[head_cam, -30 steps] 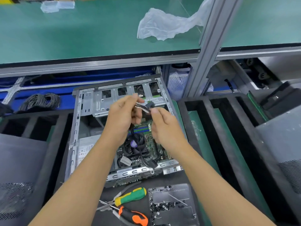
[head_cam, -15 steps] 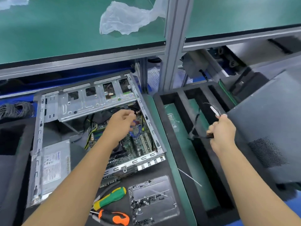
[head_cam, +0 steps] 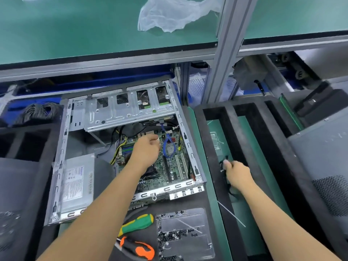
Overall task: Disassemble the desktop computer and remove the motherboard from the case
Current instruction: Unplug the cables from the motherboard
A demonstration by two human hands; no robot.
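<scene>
Head view, items listed near to far.

Nearest, just below the left forearm: a green-and-yellow screwdriver (head_cam: 136, 224) and an orange-and-black tool (head_cam: 138, 248), both lying on the dark surface (head_cam: 105, 249). Beside them, toward the right hand, a clear tray (head_cam: 185, 234) holding small black screws.

Left hand (head_cam: 146, 151): reaches into the open computer case (head_cam: 60, 159), over the motherboard (head_cam: 169, 166). Fingers curled, tips together at a small pale connector on the board; whether it is actually pinched cannot be told. A blue looped cable (head_cam: 168, 146) lies just beyond the fingertips. Yellow-and-black wires (head_cam: 118, 147) run on the outer side of this hand. The power supply (head_cam: 78, 185), silver with a label, sits in the case well to the outer side of the left forearm.

Motherboard: seated in the case floor, partly covered by the left hand and wrist.

Right hand (head_cam: 237, 176): outside the case, over a black foam divider tray (head_cam: 226, 147) with green floor. Fingers closed around a thin black cable (head_cam: 225, 167), which hangs below the fist into a tray slot.

Beyond the left hand: the metal drive cage (head_cam: 122, 112) across the far end of the case. Further still, a raised green shelf (head_cam: 75, 31) bearing a crumpled clear plastic bag (head_cam: 169, 14).
</scene>
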